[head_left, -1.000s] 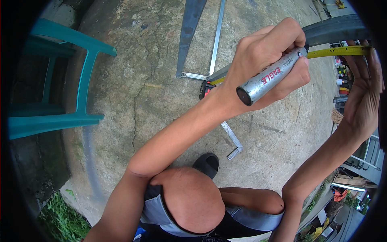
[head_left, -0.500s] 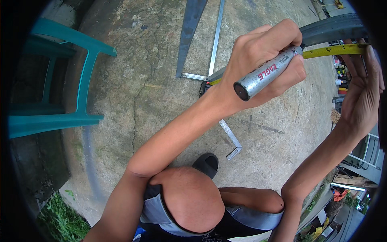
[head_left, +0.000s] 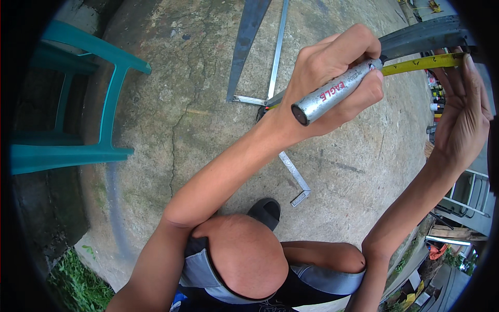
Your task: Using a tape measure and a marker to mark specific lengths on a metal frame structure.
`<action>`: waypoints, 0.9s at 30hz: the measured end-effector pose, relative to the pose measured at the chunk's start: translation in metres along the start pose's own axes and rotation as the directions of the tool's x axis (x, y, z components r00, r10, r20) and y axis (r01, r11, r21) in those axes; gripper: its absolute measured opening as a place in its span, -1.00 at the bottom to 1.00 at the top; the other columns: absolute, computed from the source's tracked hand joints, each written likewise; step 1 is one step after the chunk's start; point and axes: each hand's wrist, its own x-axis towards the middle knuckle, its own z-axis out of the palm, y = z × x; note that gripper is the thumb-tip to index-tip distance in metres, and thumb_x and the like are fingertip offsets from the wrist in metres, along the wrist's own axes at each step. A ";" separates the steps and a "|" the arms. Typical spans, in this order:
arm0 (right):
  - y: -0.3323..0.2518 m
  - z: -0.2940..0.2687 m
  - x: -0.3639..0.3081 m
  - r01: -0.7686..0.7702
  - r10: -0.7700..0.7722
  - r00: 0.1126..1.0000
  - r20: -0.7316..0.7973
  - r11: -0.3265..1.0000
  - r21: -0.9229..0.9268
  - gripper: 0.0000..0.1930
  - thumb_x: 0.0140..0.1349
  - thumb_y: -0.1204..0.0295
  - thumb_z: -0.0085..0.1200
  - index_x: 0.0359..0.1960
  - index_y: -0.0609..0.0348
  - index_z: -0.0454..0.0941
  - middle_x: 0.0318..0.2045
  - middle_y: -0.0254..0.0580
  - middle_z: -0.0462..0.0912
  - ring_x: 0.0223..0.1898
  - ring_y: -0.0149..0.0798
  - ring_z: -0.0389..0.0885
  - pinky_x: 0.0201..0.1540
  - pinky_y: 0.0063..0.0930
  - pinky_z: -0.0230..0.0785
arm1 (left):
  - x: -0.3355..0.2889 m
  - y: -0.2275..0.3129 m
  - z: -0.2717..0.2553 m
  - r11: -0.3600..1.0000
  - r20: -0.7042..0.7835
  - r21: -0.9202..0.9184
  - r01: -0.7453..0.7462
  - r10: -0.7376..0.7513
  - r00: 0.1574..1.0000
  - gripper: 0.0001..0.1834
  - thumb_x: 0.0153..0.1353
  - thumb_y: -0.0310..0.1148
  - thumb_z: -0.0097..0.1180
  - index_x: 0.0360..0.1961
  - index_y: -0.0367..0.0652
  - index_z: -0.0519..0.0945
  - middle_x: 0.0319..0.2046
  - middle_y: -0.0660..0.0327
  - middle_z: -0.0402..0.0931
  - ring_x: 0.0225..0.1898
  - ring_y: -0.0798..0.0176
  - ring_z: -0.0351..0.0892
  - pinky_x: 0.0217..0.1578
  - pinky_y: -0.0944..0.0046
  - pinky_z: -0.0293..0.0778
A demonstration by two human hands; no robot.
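Note:
My left hand (head_left: 332, 70) is closed around a silver marker pen (head_left: 332, 94), its dark butt end toward me and its tip hidden at the metal bar. Extending right from behind that hand is a yellow tape measure blade (head_left: 421, 63), along the underside of a dark grey metal bar (head_left: 421, 37). At the far right, my right hand (head_left: 460, 112) pinches the blade's end against the bar, thumb in front and the other fingers partly hidden behind. The tape's dark case (head_left: 261, 113) shows partly behind my left wrist, low by the frame's corner.
On the concrete floor (head_left: 140, 208) lies a metal try square (head_left: 295, 177), near my black slipper (head_left: 266, 212). Further off are metal bars (head_left: 248, 47) joined at a corner. A green plastic stool (head_left: 106, 112) stands at the left; a folded ladder (head_left: 470, 192) and clutter line the right.
My left hand and the marker have shifted slightly left along the bar. The bar, the blade and my right hand have also moved a little left in view.

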 end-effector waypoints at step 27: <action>-0.003 0.008 -0.040 -0.003 0.003 1.000 0.015 0.999 0.043 -0.77 0.34 0.41 0.03 -0.11 0.27 0.65 -0.16 0.07 0.68 -0.12 -0.13 0.71 -0.13 -0.19 0.66 | -0.260 -0.080 -0.102 0.690 0.326 0.674 0.263 -0.597 0.733 -0.47 -0.12 -0.48 0.35 -0.07 -0.16 0.44 0.03 -0.01 0.40 -0.06 -0.19 0.49 -0.15 -0.03 0.49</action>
